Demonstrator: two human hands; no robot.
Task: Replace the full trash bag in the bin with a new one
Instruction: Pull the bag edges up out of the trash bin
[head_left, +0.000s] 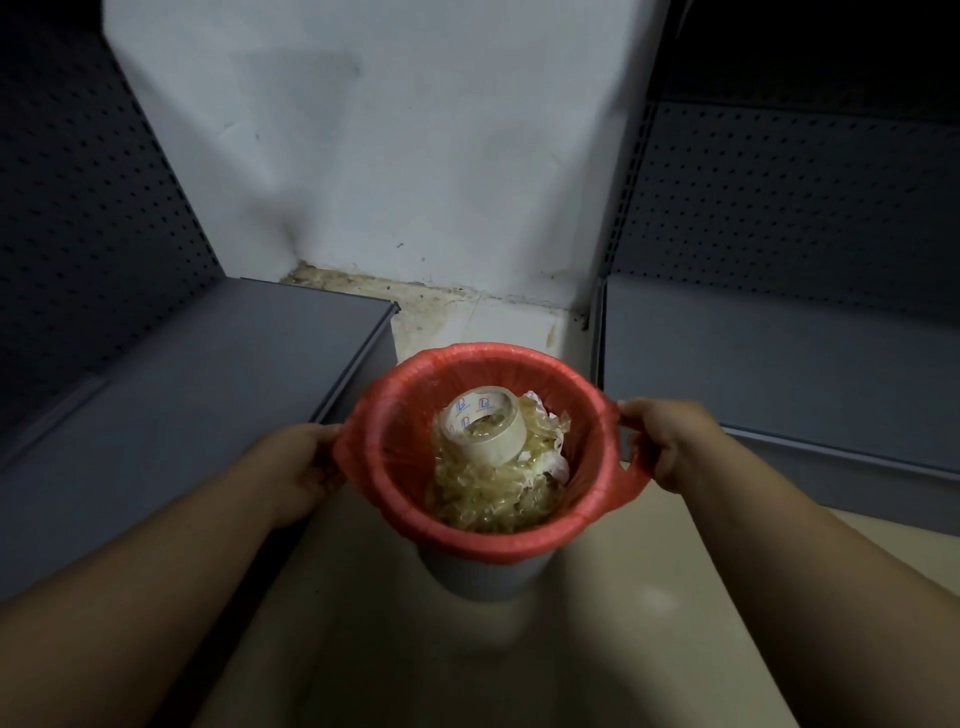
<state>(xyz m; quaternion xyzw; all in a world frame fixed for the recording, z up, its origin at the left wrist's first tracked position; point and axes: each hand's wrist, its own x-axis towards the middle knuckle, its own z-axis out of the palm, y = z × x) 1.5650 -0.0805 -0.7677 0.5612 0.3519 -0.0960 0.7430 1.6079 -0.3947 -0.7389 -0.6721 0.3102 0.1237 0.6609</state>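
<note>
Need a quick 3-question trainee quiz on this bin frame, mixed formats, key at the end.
1. True or false: the red trash bag is already lifted clear of the bin.
2. Multiple choice: what lies on top of the rubbish? A) a bottle B) a roll of tape C) a shoe
3. Short answer: where are the left hand and right hand holding?

Key
1. False; the bag's edge is still folded over the bin's rim.
2. B; it lies on crumpled clear plastic.
3. Each grips the bag's edge on its own side of the rim.
</note>
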